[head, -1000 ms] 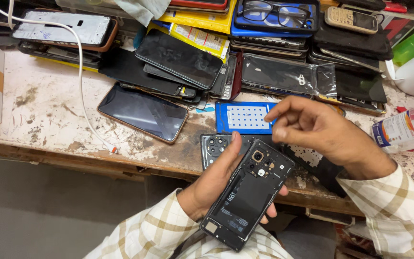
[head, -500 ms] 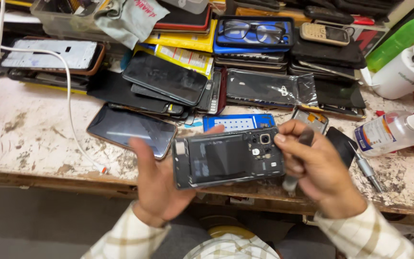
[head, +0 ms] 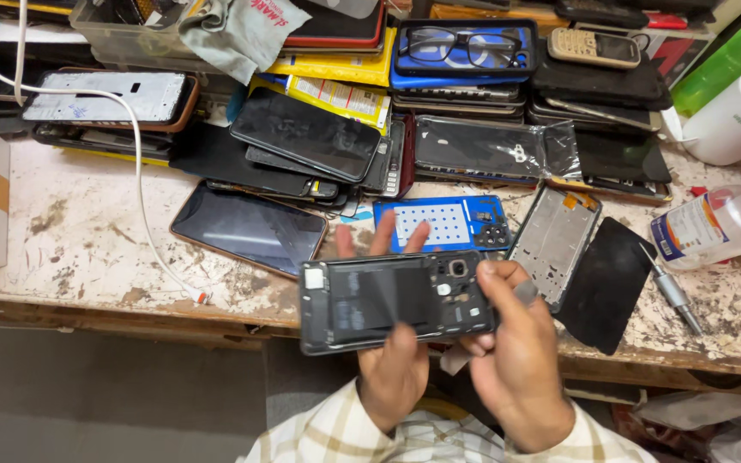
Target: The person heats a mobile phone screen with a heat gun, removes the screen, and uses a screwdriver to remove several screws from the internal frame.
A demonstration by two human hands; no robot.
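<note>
Holding opened phone (head: 392,300) flat above surface (head: 87,249) edge | left hand (head: 392,377) grip closed under it, back side up for access | right hand (head: 516,360) pinches camera end, steadying it

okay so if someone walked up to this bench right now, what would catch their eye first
Probably the opened dark phone, its back cover off, held sideways over the bench's front edge between the left hand and right hand. Behind it, piles of phones and screens crowd the stained white workbench, with a pair of black-framed glasses on a blue case at the back. A blue screw mat lies just beyond the hands.
</note>
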